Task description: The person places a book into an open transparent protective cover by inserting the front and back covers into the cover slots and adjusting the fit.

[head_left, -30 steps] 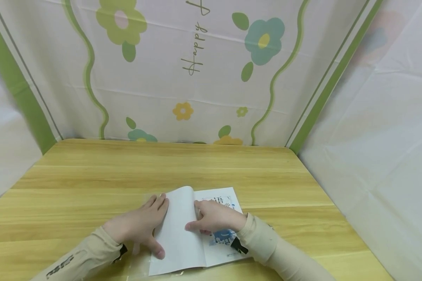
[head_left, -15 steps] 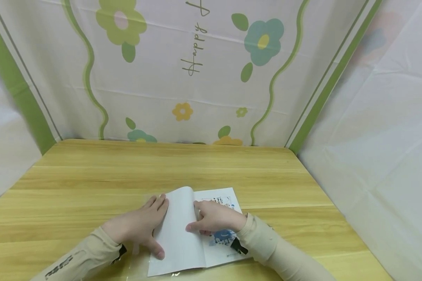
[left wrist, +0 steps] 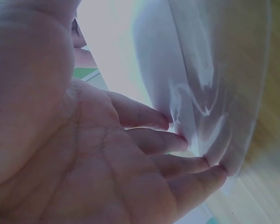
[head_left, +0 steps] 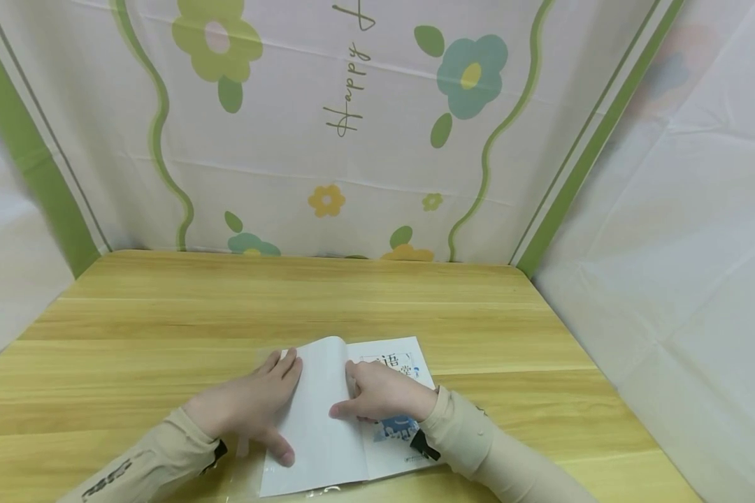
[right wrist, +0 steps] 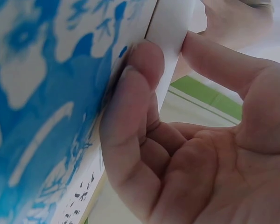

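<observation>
An open book (head_left: 393, 454) lies on the table, its right-hand page printed with Chinese characters and a blue drawing. Its white cover (head_left: 317, 436) is turned over to the left and bulges up near the spine. Clear plastic film (left wrist: 238, 70) extends past the cover's outer edge. My left hand (head_left: 248, 409) rests along that edge, fingers straight, fingertips touching the film in the left wrist view. My right hand (head_left: 384, 391) holds the cover near the spine. Its thumb lies on the white side while its curled fingers (right wrist: 126, 107) are tucked underneath, against the printed page.
The wooden table (head_left: 289, 293) extends behind the book and to both sides. A white curtain (head_left: 384, 140) with printed flowers hangs at the table's far edge. More white cloth (head_left: 698, 279) hangs on the right side.
The cover's lower left corner has shifted slightly to the left and down. My right hand has moved very slightly, its grip the same. The left hand stays in place.
</observation>
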A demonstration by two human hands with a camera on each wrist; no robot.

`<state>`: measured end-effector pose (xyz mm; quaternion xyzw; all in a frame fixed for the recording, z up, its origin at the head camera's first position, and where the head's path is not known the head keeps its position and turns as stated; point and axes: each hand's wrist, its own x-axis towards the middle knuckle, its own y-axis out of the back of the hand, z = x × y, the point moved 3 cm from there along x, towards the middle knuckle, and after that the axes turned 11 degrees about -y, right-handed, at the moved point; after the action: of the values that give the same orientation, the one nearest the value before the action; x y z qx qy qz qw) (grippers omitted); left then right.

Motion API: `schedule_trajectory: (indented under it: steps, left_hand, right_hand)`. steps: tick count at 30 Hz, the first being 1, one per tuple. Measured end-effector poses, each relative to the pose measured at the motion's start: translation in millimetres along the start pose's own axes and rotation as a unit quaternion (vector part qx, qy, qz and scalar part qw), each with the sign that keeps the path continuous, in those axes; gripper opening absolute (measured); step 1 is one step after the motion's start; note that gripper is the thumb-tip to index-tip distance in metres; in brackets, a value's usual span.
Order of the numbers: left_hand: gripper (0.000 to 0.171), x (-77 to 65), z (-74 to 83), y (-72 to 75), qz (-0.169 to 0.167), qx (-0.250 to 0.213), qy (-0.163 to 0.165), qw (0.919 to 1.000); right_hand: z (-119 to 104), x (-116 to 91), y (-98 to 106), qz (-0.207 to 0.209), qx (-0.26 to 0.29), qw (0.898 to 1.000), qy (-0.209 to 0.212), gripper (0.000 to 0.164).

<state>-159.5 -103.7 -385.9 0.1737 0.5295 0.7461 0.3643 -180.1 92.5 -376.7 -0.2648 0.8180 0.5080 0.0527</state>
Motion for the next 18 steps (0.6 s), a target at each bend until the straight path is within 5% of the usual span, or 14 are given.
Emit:
schedule_trajectory:
  steps: [5,12,18]
  left_hand:
    - [0.139,-0.5,0.3,-0.6,0.001,-0.004,0.001,1.0000]
    - [0.140,0.2,-1.0,-2.2,0.005,-0.009,0.001,0.9999]
    - [0.139,1.0,-0.9,-2.3,0.007,-0.013,-0.002,0.9999]
  right_hand:
    - [-1.1,-0.9,-0.4,0.009,-0.014,1.000,-0.001,0.056]
    - [2.1,0.5,2.6,-0.025,0.027,0.999,0.002,0.029]
    - [4.7,1.6,2.8,-0.037,0.046,0.998,-0.007,0.029]
